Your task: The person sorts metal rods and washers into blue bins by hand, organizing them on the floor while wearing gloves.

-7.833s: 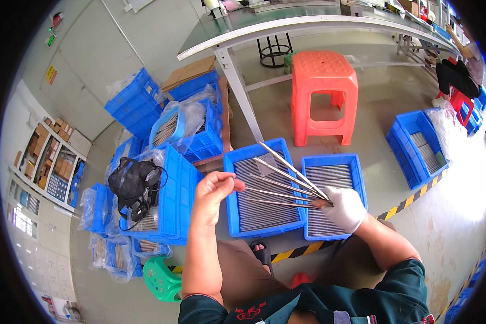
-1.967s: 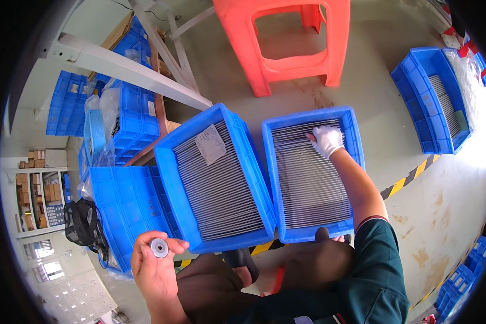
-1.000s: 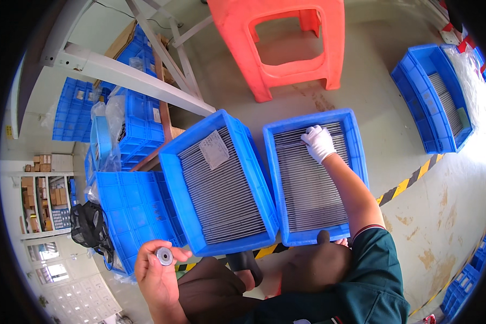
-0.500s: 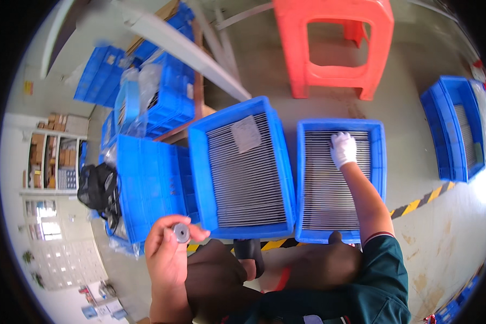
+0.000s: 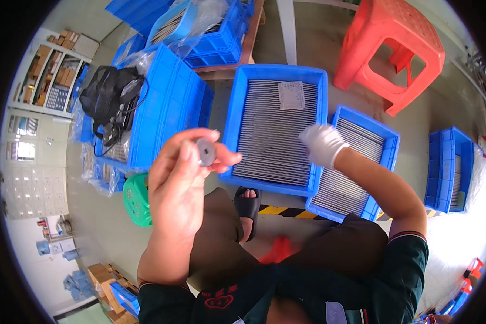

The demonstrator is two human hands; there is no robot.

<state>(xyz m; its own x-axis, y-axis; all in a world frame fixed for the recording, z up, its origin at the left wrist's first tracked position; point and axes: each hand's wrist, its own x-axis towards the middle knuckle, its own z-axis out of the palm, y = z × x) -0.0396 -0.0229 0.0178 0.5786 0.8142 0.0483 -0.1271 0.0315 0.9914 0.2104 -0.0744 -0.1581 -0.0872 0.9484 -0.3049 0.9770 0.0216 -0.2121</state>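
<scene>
My bare left hand (image 5: 173,197) is raised at left of centre, thumb and fingers pinching a small round grey metal part (image 5: 202,159) with a hole in its middle. A white glove covers my right hand (image 5: 325,147), which hovers where two blue boxes meet. Its fingers point left over the right side of the larger box (image 5: 272,186), blurred, so their grip does not show. Thin metal rods (image 5: 275,140) lie side by side in that box, with a paper slip (image 5: 291,96) on them. Similar rods (image 5: 359,141) fill the smaller blue box (image 5: 391,147), partly hidden by my right forearm.
A red plastic stool (image 5: 356,59) stands beyond the boxes at the right. Stacked blue crates (image 5: 173,108) at the left bear a black bag (image 5: 105,94), with a green stool (image 5: 136,200) close by. Another blue crate (image 5: 436,173) sits at the far right.
My right hand has left the rods in the smaller box and come left, to the larger box's side. My left hand, still pinching the round part, appears higher and larger. The whole view has turned.
</scene>
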